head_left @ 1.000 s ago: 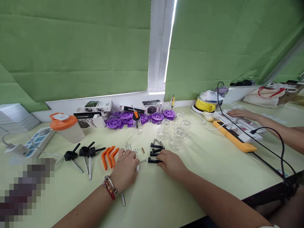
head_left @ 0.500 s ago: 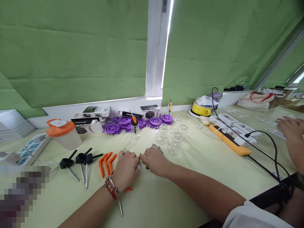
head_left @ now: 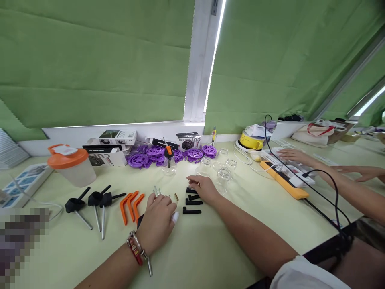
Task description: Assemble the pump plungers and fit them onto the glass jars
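My left hand (head_left: 159, 216) rests on the table, fingers bent and pressed together; whatever they cover is hidden. A metal rod (head_left: 149, 267) shows below its wrist, and clear thin tubes (head_left: 157, 192) stick out beyond the knuckles. Several small brass pieces (head_left: 176, 197) lie just right of its fingers. My right hand (head_left: 206, 189) is open, thumb apart from the fingers, over the far end of several black plastic pegs (head_left: 192, 211). Left of my left hand are orange bent strips (head_left: 130, 206) and three black clamps on metal rods (head_left: 104, 199).
Glass jars (head_left: 224, 175) stand beyond my right hand. Purple plastic wheels (head_left: 156, 151) and cup-holder boxes (head_left: 110, 157) line the wall. An orange-lidded shaker (head_left: 76, 168) is at left. At right are a yellow power strip (head_left: 284, 180), cables, and another person's arms (head_left: 325, 172).
My hands were together at the small brass pieces and have parted. The right moved right, uncovering the black pegs. At right, another person's hand reached further in. The view shifted slightly.
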`<state>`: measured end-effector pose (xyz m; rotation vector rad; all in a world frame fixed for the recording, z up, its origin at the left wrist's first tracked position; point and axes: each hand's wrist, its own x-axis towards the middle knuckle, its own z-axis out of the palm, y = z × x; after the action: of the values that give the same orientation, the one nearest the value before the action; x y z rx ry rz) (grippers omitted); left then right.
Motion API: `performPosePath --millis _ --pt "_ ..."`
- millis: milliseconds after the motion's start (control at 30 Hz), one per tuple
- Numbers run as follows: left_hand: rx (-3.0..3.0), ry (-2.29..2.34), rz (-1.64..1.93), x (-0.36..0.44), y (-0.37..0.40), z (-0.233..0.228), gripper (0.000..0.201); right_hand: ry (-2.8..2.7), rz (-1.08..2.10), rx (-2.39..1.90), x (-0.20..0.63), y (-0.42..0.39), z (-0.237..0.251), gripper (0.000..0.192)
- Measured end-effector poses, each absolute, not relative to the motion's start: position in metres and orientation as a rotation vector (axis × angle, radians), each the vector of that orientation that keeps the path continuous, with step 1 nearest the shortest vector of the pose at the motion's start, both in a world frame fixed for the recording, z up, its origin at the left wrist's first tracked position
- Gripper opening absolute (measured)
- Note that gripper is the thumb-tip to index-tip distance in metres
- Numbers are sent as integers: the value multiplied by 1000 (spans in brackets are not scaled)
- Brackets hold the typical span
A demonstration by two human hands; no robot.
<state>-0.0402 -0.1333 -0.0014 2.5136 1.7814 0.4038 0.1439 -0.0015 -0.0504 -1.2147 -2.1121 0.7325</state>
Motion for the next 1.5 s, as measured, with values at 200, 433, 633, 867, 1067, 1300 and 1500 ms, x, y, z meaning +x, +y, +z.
performPosePath --millis 200,433,633,867,1067,1300,1500 --pt "2503 1757 398 -40 -135 -2 21 -2026 815 -1203 142 -1 -57 32" --pt "2499 1741 406 -41 -134 -5 19 -2095 544 -1298 151 -4 -36 34" --pt "2517 1737 399 -41 -133 -5 20 -2507 10 -1675 149 -12 -24 24" --pt "2525 1732 373 -41 -134 -5 19 -2746 -122 -1560 121 -3 -22 26" --pt "2518 1742 371 -42 -135 -3 19 -2828 -93 -1519 110 18 -23 24" --pt "2531 1737 375 -42 -134 -4 19 -2854 -45 -1494 118 15 -25 25" --pt "2535 1739 358 -43 -135 -3 18 -2832 2 -1488 124 10 -21 25"
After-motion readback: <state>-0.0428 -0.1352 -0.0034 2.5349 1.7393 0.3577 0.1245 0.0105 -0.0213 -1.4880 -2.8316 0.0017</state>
